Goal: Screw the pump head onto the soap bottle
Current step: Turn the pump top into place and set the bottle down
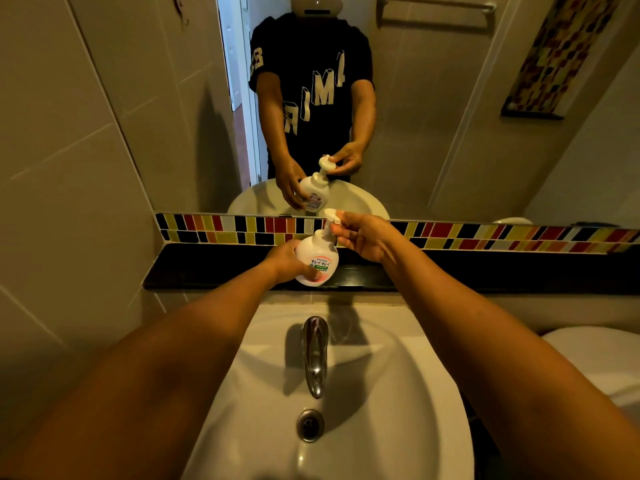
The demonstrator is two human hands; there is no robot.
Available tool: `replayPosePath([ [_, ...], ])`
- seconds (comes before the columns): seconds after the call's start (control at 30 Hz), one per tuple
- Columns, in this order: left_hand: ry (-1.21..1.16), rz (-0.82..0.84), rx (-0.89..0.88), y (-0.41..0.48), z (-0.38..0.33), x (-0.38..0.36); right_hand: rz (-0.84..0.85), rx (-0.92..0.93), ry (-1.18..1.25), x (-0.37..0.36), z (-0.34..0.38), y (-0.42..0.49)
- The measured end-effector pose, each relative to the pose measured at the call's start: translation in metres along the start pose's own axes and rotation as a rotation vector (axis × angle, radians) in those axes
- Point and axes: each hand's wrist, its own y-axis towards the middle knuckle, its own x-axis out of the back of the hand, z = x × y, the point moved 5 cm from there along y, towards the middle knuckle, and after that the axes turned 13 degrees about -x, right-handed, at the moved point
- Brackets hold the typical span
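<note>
A white soap bottle (317,256) with a printed label is held above the black ledge, tilted slightly. My left hand (285,259) wraps around its body from the left, thumb across the label. The white pump head (331,216) sits on the bottle's neck, nozzle pointing left. My right hand (363,237) pinches the pump head from the right with fingertips. The joint between neck and pump collar is partly hidden by my fingers.
A black ledge (450,271) runs under a strip of coloured tiles (485,237) and a mirror (311,98) that reflects a person holding the bottle. Below are a white sink (398,393), a chrome tap (315,351), a drain (309,425) and a toilet lid (606,355) at right.
</note>
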Motion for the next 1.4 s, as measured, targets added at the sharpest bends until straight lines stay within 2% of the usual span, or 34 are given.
replayPosePath([
  [0.2, -0.104, 0.008, 0.024, 0.008, 0.008, -0.003, 0.012, 0.034, -0.088, 0.006, -0.003, 0.014],
  [0.27, -0.129, 0.007, 0.03, 0.011, 0.012, -0.003, -0.068, 0.045, -0.122, 0.014, -0.006, 0.022],
  [0.33, -0.141, 0.0, 0.037, 0.015, 0.018, -0.003, -0.204, 0.035, -0.245, 0.023, -0.013, 0.031],
  [0.4, -0.137, -0.008, 0.043, 0.019, 0.022, -0.004, -0.264, 0.028, -0.385, 0.026, -0.022, 0.038],
  [0.53, -0.158, -0.018, 0.047, 0.024, 0.025, -0.005, -0.16, -0.003, -0.599, 0.023, -0.041, 0.05],
  [0.63, -0.163, -0.024, 0.043, 0.029, 0.027, -0.009, -0.156, 0.035, -0.731, 0.018, -0.048, 0.055],
  [0.87, -0.161, -0.067, 0.02, 0.038, 0.031, -0.011, -0.226, 0.149, -0.706, 0.022, -0.05, 0.068],
  [1.07, -0.13, -0.035, 0.011, 0.048, 0.033, -0.011, -0.285, 0.181, -0.69, 0.028, -0.05, 0.082],
  [1.4, -0.111, -0.071, 0.013, 0.059, 0.041, -0.01, -0.333, 0.209, -0.751, 0.034, -0.054, 0.091],
])
